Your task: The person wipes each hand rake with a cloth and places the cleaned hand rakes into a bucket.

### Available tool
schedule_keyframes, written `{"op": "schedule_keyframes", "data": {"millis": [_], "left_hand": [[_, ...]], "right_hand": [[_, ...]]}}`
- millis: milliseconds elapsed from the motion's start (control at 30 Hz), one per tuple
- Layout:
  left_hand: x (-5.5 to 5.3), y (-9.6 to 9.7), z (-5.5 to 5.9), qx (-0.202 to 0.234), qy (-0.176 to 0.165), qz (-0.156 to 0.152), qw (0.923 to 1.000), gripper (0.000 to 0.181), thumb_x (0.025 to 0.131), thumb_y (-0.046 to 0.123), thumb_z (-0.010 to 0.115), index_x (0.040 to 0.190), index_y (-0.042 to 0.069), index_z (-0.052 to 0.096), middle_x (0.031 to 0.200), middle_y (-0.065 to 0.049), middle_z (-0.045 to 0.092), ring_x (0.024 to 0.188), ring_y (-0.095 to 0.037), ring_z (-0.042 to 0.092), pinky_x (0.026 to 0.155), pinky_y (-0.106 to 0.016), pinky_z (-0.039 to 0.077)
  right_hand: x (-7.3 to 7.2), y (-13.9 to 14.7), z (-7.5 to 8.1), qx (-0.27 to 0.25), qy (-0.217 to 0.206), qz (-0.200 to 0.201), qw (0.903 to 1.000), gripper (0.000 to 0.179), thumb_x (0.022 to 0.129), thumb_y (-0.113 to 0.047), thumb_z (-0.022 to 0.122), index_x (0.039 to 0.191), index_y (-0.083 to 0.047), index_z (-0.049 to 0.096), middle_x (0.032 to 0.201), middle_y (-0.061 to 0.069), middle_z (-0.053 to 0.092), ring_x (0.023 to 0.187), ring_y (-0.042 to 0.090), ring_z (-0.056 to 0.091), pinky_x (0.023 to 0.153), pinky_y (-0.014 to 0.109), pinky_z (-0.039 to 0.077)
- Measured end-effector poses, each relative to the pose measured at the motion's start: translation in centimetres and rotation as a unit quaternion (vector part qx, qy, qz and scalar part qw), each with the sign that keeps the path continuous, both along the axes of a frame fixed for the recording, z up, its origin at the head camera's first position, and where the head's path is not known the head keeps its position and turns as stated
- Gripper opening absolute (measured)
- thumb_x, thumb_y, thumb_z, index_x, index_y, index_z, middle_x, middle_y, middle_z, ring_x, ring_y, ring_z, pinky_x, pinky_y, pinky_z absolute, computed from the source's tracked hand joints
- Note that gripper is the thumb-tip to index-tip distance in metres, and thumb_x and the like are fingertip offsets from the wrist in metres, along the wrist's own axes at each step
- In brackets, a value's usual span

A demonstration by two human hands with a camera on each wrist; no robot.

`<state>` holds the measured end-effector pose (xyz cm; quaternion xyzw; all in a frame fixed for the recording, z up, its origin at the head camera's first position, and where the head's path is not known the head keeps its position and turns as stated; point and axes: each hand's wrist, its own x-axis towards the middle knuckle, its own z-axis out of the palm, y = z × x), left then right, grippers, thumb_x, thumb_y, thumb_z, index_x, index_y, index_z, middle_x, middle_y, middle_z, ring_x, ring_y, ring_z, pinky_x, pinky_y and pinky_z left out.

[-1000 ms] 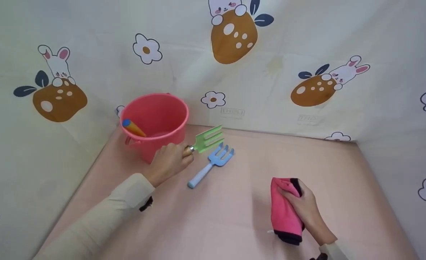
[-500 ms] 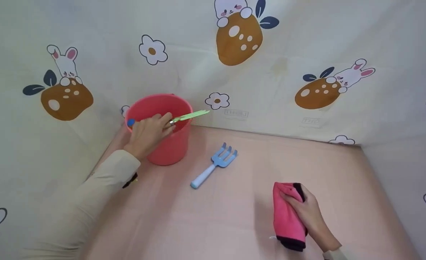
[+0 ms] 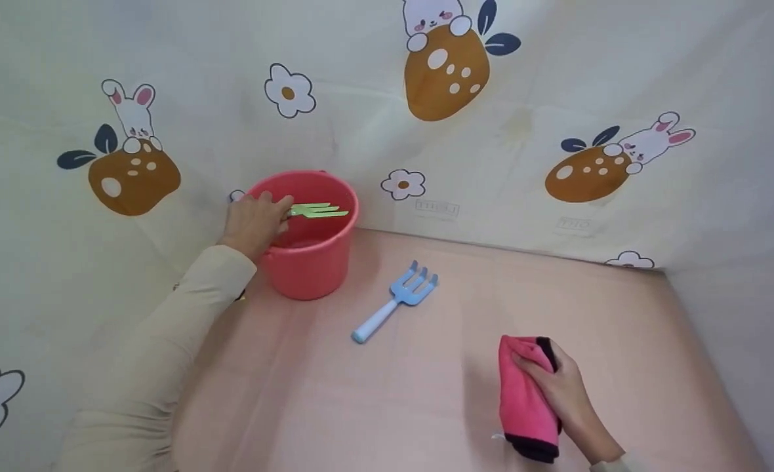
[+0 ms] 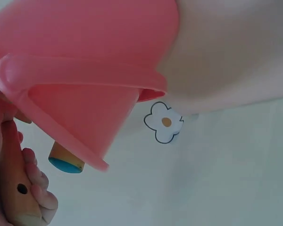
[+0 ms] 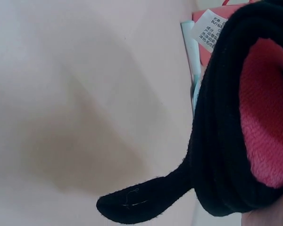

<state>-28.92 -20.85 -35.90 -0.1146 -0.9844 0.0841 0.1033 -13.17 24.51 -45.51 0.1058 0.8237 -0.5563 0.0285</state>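
Note:
My left hand (image 3: 254,223) grips a green garden fork (image 3: 318,210) by its wooden handle (image 4: 18,188), over the left side of the pink bucket (image 3: 308,269). The green tines point right, across the bucket's mouth. Another wooden handle end with a blue tip (image 4: 66,159) pokes past the rim in the left wrist view. My right hand (image 3: 567,387) holds a folded pink cloth with black edging (image 3: 530,400) above the right part of the table. The cloth's black hanging loop (image 5: 137,200) and white label (image 5: 208,30) show in the right wrist view.
A light blue garden fork (image 3: 393,303) lies on the pinkish table cover (image 3: 387,400), between the bucket and the cloth. Pale curtain walls (image 3: 361,137) printed with rabbits and flowers enclose the table's back and sides, the bucket standing close to the back left corner.
My left hand has carried the green garden fork left and up, from beside the blue fork to over the bucket. My right hand keeps holding the cloth in about the same place.

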Motion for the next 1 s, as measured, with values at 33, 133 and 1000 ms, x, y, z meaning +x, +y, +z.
{"op": "schedule_keyframes", "data": {"millis": [33,133,1000], "left_hand": [[-0.1,0.1,0.0,-0.022,-0.009,0.001,0.9997,0.033,0.083,0.023,0.069,0.104,0.01,0.047,0.088,-0.016,0.057,0.065,-0.029,0.054,0.065,-0.041,0.053],[-0.2,0.4,0.2,-0.068,-0.039,-0.001,0.9969,0.039,0.078,0.024,0.074,0.104,0.009,0.049,0.088,-0.016,0.056,0.069,-0.03,0.055,0.066,-0.041,0.054],[-1.1,1.5,0.3,0.115,-0.199,0.015,0.9731,0.014,0.072,0.008,0.075,0.081,0.006,0.065,0.068,-0.008,0.061,0.062,-0.023,0.057,0.06,-0.034,0.05]], "right_hand": [[0.0,0.0,-0.1,0.0,0.0,0.0,1.0,0.042,0.085,-0.028,0.068,0.12,-0.01,0.053,0.104,0.007,0.058,0.08,0.012,0.053,0.07,0.024,0.045],[0.0,0.0,-0.2,0.0,-0.003,0.0,1.0,0.043,0.085,-0.028,0.068,0.12,-0.01,0.053,0.104,0.006,0.058,0.08,0.011,0.054,0.07,0.024,0.045],[0.1,0.0,-0.7,-0.023,-0.02,0.0,0.9995,0.043,0.084,-0.026,0.068,0.12,-0.009,0.053,0.098,0.006,0.057,0.078,0.013,0.054,0.069,0.026,0.045]]}}
